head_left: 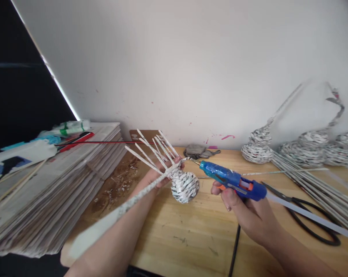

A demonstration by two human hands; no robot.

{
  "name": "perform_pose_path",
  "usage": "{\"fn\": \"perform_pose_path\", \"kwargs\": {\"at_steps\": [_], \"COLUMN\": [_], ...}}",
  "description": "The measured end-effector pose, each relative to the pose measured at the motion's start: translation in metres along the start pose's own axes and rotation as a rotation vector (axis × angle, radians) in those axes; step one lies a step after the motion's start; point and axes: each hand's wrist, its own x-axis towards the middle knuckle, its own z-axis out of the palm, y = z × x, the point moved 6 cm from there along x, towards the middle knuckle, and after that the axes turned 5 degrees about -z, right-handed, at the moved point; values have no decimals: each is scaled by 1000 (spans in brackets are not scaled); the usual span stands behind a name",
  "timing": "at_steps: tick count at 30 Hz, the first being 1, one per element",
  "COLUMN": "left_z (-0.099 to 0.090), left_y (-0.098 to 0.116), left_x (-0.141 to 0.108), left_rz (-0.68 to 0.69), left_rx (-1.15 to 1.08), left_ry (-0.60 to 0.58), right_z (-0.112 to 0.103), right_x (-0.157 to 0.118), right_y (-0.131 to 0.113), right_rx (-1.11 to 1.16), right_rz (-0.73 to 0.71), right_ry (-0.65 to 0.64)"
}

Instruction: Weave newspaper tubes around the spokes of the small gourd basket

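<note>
A round woven paper piece with several paper strips fanning up and left from its neck is held above the table, left of centre. My left hand grips it at the neck, partly hidden behind the strips. One long paper tube runs from the neck toward the lower left, over my left forearm. My right hand is wrapped round a blue glue gun, its nozzle pointing left, close to a paper end at the neck. A white glue stick sticks out of the gun's back.
Stacked newspapers fill the left side. Black scissors and a bundle of paper tubes lie on the right of the wooden table. Woven gourd shapes stand along the wall. A grey cloth-like item lies at the back.
</note>
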Motion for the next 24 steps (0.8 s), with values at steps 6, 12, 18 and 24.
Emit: {"fn": "perform_pose_path", "kwargs": {"at_steps": [6,12,18,24], "left_z": [-2,-10,-1,11], "left_y": [-4,-10,-5,3], "left_x": [2,5,-1,-8], "left_rz": [-4,11,-28,-53], "left_rx": [22,36,-37,-49], "left_ry": [-66,-71,-34,-43], "right_z": [1,2,3,3], "right_x": [-1,-2,-1,2], "right_y": [7,8,5,1], "right_rx": [75,57,27,-54], "right_rz": [76,72,74,42], "right_ry": [22,10,19,-11]}}
